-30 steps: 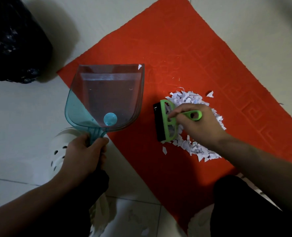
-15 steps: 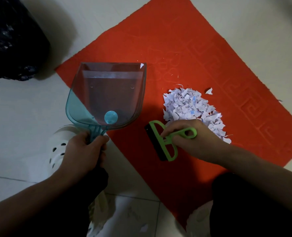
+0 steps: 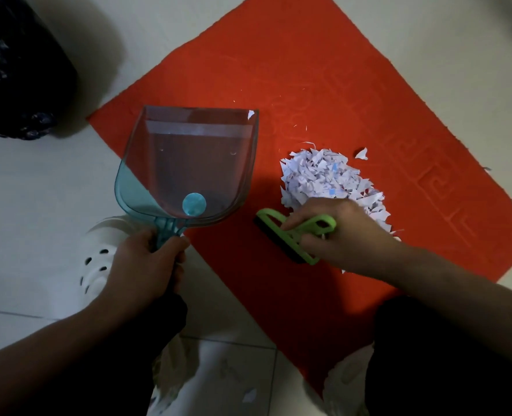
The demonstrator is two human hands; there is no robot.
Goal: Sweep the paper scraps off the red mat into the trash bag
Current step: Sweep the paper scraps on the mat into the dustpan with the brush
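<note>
While the left hand [image 3: 142, 265] wraps its fingers tight round the handle of the clear teal dustpan [image 3: 188, 166], the right hand [image 3: 348, 235] pinches the looped grip of the green hand brush [image 3: 276, 239], just at the near edge of the heap. The paper scraps [image 3: 323, 178] sit piled on the red mat [image 3: 308, 70], beside the pan's right wall and not in it. One stray piece [image 3: 362, 153] lies just off the pile, and another clings to the pan's far corner [image 3: 251, 114].

These shreds look feather-light and loose. They cannot be gripped, only pushed, so short low strokes should suit, since a quick flick would likely scatter them. The mat's nap may snag slivers. The pan looks stiff and is best steered by its handle. Whether its lip lies flat on the mat, I can't quite tell. The black trash bag [image 3: 17, 70] waits well apart on the floor [image 3: 38, 181].
</note>
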